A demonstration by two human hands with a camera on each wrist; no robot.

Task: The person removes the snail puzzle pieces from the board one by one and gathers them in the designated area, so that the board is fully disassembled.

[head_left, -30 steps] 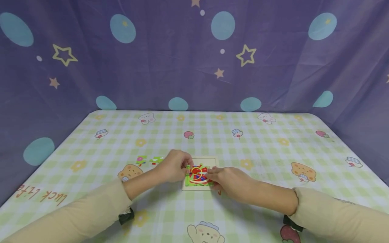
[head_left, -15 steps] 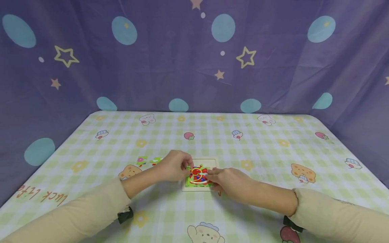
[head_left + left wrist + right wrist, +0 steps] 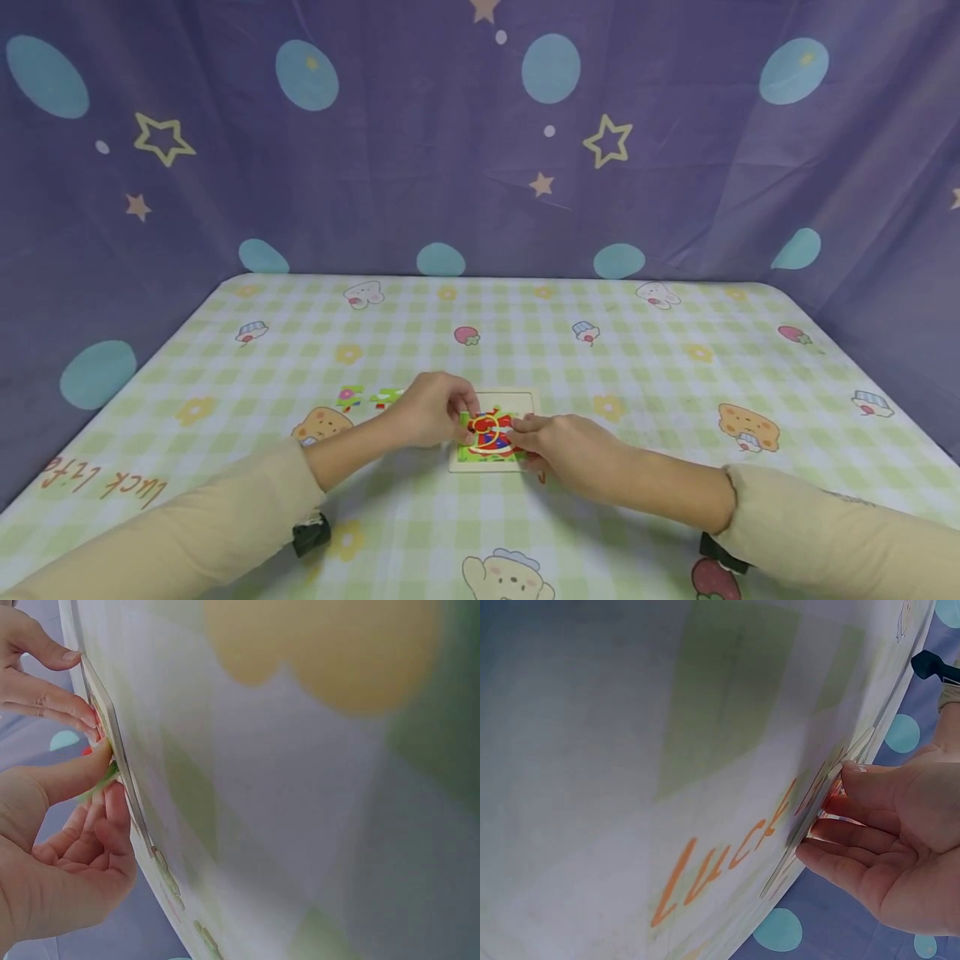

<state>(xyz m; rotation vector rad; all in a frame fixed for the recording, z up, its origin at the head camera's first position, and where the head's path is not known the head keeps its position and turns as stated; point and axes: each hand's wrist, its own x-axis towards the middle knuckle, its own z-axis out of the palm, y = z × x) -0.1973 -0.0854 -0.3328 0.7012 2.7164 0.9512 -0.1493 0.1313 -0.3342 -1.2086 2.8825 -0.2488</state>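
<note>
A small square jigsaw puzzle (image 3: 495,446), red, blue and green, lies in a pale wooden tray (image 3: 487,467) on the table. At its left side, my left hand (image 3: 429,410) pinches a puzzle piece with green on it; the left wrist view shows the piece's green edge (image 3: 110,774) between thumb and fingers, right at the tray. My right hand (image 3: 573,450) rests at the tray's right side, fingers extended over the puzzle and thumb at the tray's near edge. It covers the puzzle's right part. The tray's bare base (image 3: 504,400) shows along the far side.
Two loose puzzle pieces lie left of the tray, one with a pink flower (image 3: 349,396) and one green and white (image 3: 386,397), partly behind the left hand. A small orange-red bit (image 3: 542,477) shows beneath the right hand. A checked cloth (image 3: 420,533) covers the table; a purple curtain (image 3: 420,158) hangs behind.
The piece in my left hand has tipped down from a raised green edge to lie flatter against the puzzle's left side, with red now showing. My right hand stays in place.
</note>
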